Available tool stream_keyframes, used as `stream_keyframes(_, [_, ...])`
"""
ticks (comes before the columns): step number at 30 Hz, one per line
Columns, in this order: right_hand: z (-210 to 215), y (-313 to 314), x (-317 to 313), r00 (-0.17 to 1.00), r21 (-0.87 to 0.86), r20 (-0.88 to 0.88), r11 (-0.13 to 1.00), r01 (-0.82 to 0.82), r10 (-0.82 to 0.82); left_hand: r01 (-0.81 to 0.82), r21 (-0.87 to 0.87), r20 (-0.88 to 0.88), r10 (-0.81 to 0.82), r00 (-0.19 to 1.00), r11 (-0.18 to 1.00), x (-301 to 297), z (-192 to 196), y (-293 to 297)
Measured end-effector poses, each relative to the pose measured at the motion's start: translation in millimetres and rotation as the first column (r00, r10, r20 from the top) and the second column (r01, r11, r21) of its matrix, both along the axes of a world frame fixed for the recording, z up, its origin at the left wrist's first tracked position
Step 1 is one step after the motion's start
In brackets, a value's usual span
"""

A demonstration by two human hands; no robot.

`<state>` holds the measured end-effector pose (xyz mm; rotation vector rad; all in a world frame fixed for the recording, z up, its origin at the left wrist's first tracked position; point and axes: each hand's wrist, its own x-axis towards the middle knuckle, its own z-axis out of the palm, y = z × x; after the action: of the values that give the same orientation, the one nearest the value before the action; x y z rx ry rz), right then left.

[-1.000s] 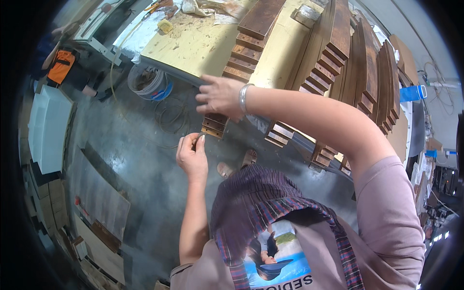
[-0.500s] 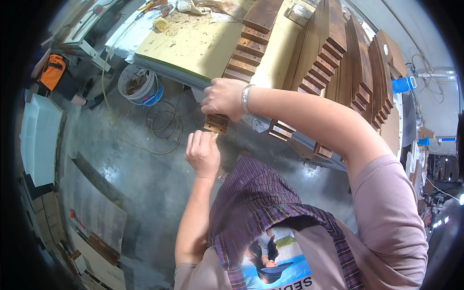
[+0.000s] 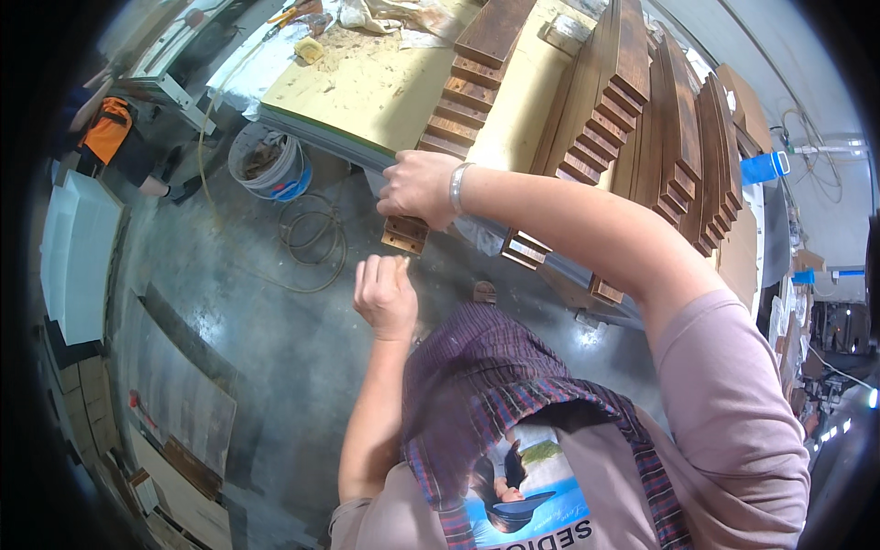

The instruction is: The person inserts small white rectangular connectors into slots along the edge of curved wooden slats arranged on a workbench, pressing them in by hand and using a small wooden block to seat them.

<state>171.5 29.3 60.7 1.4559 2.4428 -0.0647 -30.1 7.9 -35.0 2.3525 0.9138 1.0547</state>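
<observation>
A row of brown wooden boards, their drilled ends stepped one below another, runs over the near edge of the workbench. My right hand reaches across the bench edge and lies over this row, fingers curled round the boards near their lowest ends. Below it the end of the lowest board shows small dark holes. My left hand is just below that end, closed, thumb up, with a small gap to the wood. Something small and pale shows at its thumb tip, too small to name.
More stacked dark boards stand on the bench to the right. A white bucket holding scraps and a coiled hose are on the floor at left. A person with an orange pouch is at far left.
My left hand has drawn slightly down from the board end, leaving a small gap. My right hand stays on the boards. The whole view has shifted a little.
</observation>
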Motion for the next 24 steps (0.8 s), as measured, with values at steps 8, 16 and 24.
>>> stream_keyframes(8, [1, -1, 3, 1.0, -0.026, -0.022, 1.0, 0.01, -0.01, -0.102, 0.032, -0.073, 0.104, 0.992, 0.994, 8, 11, -1])
stream_keyframes(16, [-7, 5, 4, 1.0, -0.039, -0.025, 0.999, -0.014, 0.013, -0.221, 0.031, -0.049, 0.223, 0.974, 0.975, 12, 10, -4])
stream_keyframes(24, [-20, 4, 7, 0.994, 0.059, -0.106, 0.998, -0.034, 0.04, -0.224, -0.056, -0.01, 0.224, 0.975, 0.973, 15, 5, -27])
